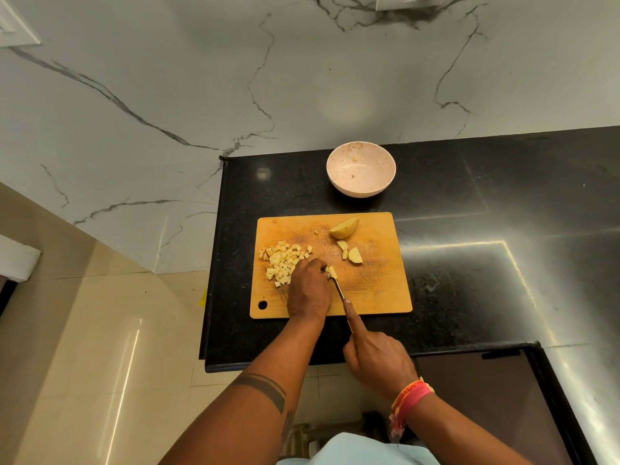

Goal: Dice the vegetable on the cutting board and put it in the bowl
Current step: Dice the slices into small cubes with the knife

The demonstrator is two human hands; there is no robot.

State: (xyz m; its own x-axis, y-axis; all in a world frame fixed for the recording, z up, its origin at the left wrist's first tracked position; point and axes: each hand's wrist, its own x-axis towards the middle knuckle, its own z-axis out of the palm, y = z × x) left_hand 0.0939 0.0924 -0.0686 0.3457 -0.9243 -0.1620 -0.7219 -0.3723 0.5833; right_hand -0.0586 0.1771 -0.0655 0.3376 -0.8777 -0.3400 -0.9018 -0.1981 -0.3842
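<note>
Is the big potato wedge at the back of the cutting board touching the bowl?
Apart. The head view shows the potato wedge lying on the cutting board, with a strip of black countertop between the board's far edge and the bowl.

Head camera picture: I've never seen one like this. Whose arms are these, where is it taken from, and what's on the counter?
No machine here: a person wears a camera on the head, looking down at their own hands. The left hand steadies a vegetable piece on the cutting board. The right hand grips a knife, forefinger along its top. Diced cubes lie on the board's left; larger uncut pieces wait at its far side. Beyond it, a bowl sits nearly empty on the black counter.
</note>
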